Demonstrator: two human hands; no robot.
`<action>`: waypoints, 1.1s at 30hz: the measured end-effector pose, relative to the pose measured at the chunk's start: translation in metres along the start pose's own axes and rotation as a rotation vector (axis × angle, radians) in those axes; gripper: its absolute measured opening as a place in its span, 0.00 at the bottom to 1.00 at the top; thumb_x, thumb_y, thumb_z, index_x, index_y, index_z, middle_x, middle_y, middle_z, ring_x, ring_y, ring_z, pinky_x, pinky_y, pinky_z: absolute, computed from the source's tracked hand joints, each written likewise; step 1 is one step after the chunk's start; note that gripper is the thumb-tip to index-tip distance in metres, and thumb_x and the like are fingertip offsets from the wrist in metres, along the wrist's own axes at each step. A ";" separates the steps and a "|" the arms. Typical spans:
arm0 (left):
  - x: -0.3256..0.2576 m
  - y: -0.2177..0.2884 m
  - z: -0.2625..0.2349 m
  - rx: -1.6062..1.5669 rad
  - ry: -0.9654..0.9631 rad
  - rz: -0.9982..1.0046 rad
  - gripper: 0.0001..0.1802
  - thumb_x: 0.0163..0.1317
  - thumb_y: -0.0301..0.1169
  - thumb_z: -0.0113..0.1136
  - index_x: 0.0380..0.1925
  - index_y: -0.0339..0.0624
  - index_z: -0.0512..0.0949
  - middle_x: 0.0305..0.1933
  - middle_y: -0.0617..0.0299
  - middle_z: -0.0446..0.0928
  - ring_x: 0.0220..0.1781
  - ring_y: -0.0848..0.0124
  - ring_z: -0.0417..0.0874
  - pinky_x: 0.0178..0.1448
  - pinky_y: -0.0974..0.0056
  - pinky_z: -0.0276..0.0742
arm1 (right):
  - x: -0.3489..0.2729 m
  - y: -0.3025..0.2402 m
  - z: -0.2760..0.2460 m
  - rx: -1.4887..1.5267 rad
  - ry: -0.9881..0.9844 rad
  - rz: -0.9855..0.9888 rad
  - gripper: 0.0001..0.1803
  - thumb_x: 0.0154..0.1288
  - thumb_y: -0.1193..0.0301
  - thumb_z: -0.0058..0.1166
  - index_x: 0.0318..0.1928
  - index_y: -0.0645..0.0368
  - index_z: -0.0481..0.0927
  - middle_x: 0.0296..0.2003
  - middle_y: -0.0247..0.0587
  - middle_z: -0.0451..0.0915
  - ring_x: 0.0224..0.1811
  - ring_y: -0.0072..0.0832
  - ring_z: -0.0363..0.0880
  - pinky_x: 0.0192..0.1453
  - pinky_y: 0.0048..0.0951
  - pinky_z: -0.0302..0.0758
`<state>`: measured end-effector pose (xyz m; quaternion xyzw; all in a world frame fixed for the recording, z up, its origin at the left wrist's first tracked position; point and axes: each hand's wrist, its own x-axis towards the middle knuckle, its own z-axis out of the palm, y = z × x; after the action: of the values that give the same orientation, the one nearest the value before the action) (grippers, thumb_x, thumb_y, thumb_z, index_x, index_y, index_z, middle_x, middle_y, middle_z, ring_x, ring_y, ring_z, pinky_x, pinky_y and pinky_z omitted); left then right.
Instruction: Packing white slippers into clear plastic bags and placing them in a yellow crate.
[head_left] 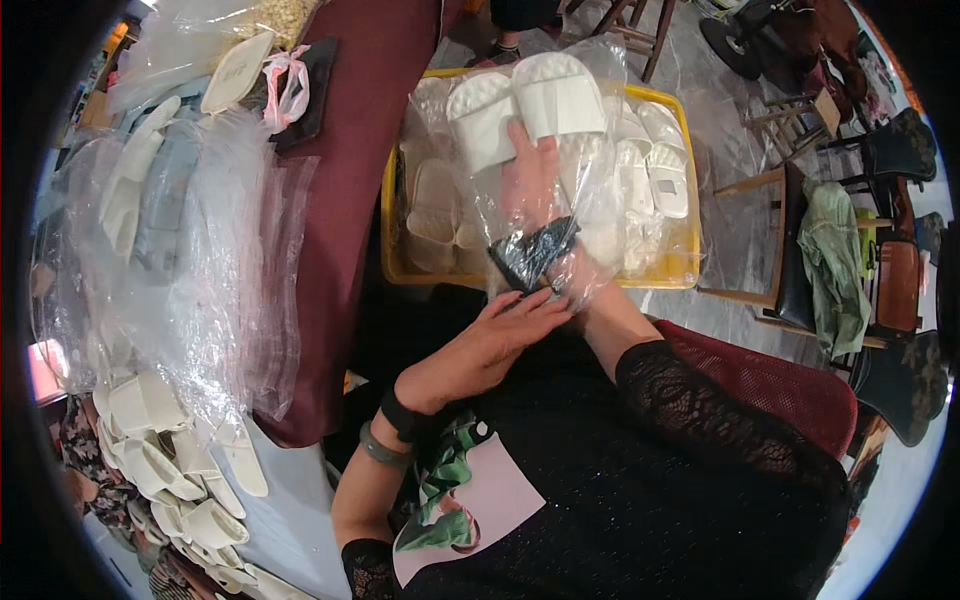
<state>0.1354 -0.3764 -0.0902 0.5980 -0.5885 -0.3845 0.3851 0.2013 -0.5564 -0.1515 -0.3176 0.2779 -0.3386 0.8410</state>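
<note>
A pair of white slippers [560, 98] lies inside a clear plastic bag [480, 185], held over a yellow crate. My right hand [530, 175] is inside the bag too, closed on the slippers with its thumb and a finger near the straps; the other fingers are hidden beneath them. A black band [530, 255] wraps the right wrist, seen through the film. My left hand [490, 345] is at the bag's mouth by the right forearm, its fingers closed on the film's edge. It wears a dark watch and a bangle.
The yellow crate [690, 235] holds several bagged white slippers. On the left, a table with a maroon cloth [365, 150] bears a stack of clear bags [215, 260]. Loose white slippers [165, 470] pile at lower left. Chairs and a green cloth [835, 260] stand right.
</note>
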 end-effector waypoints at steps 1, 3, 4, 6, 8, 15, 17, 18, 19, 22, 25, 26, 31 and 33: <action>0.004 -0.006 0.002 -0.009 0.003 -0.007 0.30 0.65 0.19 0.44 0.68 0.48 0.60 0.73 0.59 0.57 0.76 0.62 0.52 0.76 0.53 0.41 | 0.009 0.000 -0.005 -0.005 0.003 0.010 0.19 0.65 0.70 0.55 0.55 0.61 0.72 0.49 0.39 0.77 0.48 0.26 0.75 0.50 0.29 0.72; 0.009 -0.016 0.011 -0.037 0.041 -0.011 0.27 0.68 0.23 0.46 0.68 0.45 0.60 0.72 0.57 0.59 0.76 0.61 0.54 0.76 0.54 0.44 | 0.022 -0.002 -0.016 -0.002 -0.167 0.081 0.18 0.64 0.71 0.56 0.54 0.59 0.73 0.47 0.38 0.78 0.46 0.26 0.76 0.48 0.29 0.74; 0.009 -0.020 0.020 -0.039 0.055 -0.028 0.27 0.68 0.23 0.46 0.68 0.45 0.60 0.72 0.57 0.59 0.76 0.61 0.54 0.76 0.54 0.44 | 0.029 -0.007 -0.028 -0.193 -0.216 0.191 0.18 0.62 0.71 0.58 0.53 0.58 0.75 0.45 0.36 0.78 0.44 0.24 0.76 0.47 0.26 0.74; 0.014 -0.031 0.033 -0.133 0.093 -0.020 0.27 0.69 0.29 0.48 0.67 0.42 0.60 0.71 0.53 0.60 0.74 0.60 0.57 0.75 0.56 0.50 | 0.049 -0.009 -0.061 -0.632 -0.455 -0.208 0.22 0.58 0.77 0.58 0.55 0.56 0.75 0.46 0.37 0.78 0.46 0.26 0.76 0.47 0.27 0.75; 0.010 -0.032 0.029 -0.137 0.053 -0.119 0.28 0.69 0.33 0.51 0.67 0.40 0.60 0.69 0.51 0.62 0.73 0.59 0.60 0.73 0.57 0.54 | 0.074 -0.016 -0.088 -1.148 -0.749 -0.794 0.30 0.52 0.86 0.58 0.57 0.52 0.75 0.48 0.37 0.78 0.49 0.28 0.76 0.49 0.28 0.75; -0.054 -0.045 0.019 -0.212 0.211 -0.385 0.31 0.65 0.38 0.58 0.65 0.37 0.63 0.64 0.49 0.70 0.66 0.60 0.70 0.68 0.60 0.65 | 0.095 -0.140 -0.046 -1.406 -0.729 0.284 0.28 0.57 0.67 0.67 0.56 0.63 0.74 0.51 0.39 0.79 0.55 0.25 0.74 0.58 0.28 0.72; -0.066 -0.039 0.014 -0.244 0.229 -0.528 0.32 0.63 0.36 0.60 0.65 0.37 0.63 0.64 0.50 0.69 0.66 0.61 0.70 0.68 0.61 0.64 | 0.095 -0.154 -0.060 -1.402 -1.008 -0.019 0.23 0.60 0.66 0.63 0.53 0.64 0.77 0.49 0.42 0.80 0.51 0.27 0.77 0.54 0.30 0.75; -0.077 -0.045 0.021 -0.239 0.260 -0.566 0.33 0.62 0.34 0.61 0.65 0.38 0.63 0.64 0.51 0.70 0.66 0.62 0.70 0.68 0.62 0.64 | 0.101 -0.155 -0.069 -1.514 -1.131 0.157 0.22 0.61 0.66 0.62 0.53 0.64 0.77 0.48 0.43 0.80 0.50 0.28 0.77 0.53 0.31 0.76; -0.080 -0.041 0.023 -0.254 0.255 -0.569 0.33 0.62 0.34 0.61 0.65 0.38 0.63 0.64 0.51 0.70 0.66 0.62 0.70 0.68 0.62 0.64 | 0.110 -0.156 -0.075 -1.622 -1.252 0.336 0.21 0.61 0.67 0.61 0.53 0.64 0.77 0.47 0.43 0.81 0.49 0.29 0.78 0.51 0.32 0.76; -0.079 -0.035 0.019 -0.145 0.286 -0.648 0.34 0.60 0.30 0.62 0.66 0.40 0.62 0.64 0.55 0.71 0.66 0.63 0.70 0.69 0.62 0.62 | 0.143 -0.166 -0.091 -1.885 -1.579 0.899 0.19 0.64 0.67 0.57 0.52 0.64 0.77 0.44 0.45 0.81 0.45 0.32 0.79 0.48 0.34 0.78; -0.079 -0.040 0.026 -0.182 0.367 -0.649 0.34 0.59 0.35 0.64 0.65 0.42 0.64 0.62 0.57 0.72 0.62 0.61 0.71 0.66 0.62 0.64 | 0.164 -0.163 -0.177 -1.473 -0.557 1.428 0.16 0.67 0.68 0.47 0.53 0.57 0.76 0.33 0.50 0.80 0.38 0.44 0.80 0.44 0.44 0.79; -0.082 -0.039 0.028 -0.183 0.370 -0.657 0.34 0.59 0.35 0.64 0.65 0.42 0.64 0.62 0.57 0.72 0.62 0.61 0.71 0.66 0.62 0.64 | 0.162 -0.156 -0.186 -1.592 -0.684 1.426 0.18 0.70 0.60 0.41 0.52 0.55 0.77 0.40 0.42 0.80 0.42 0.36 0.78 0.45 0.39 0.77; -0.079 -0.034 0.026 -0.171 0.332 -0.673 0.34 0.57 0.28 0.63 0.65 0.42 0.64 0.64 0.56 0.70 0.66 0.62 0.68 0.69 0.62 0.60 | 0.197 -0.106 -0.351 -2.009 -0.873 1.077 0.19 0.71 0.56 0.41 0.47 0.53 0.80 0.43 0.39 0.81 0.43 0.34 0.78 0.48 0.38 0.75; -0.081 -0.033 0.028 -0.160 0.332 -0.670 0.35 0.57 0.28 0.64 0.65 0.42 0.64 0.64 0.56 0.70 0.66 0.61 0.68 0.69 0.62 0.60 | 0.183 -0.085 -0.362 -2.081 -1.444 0.886 0.19 0.70 0.57 0.43 0.48 0.57 0.78 0.42 0.47 0.81 0.44 0.41 0.79 0.50 0.43 0.74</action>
<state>0.1226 -0.2953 -0.1309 0.7793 -0.2581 -0.4318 0.3737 0.0339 -0.8670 -0.3691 -0.7953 -0.0199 0.5699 0.2057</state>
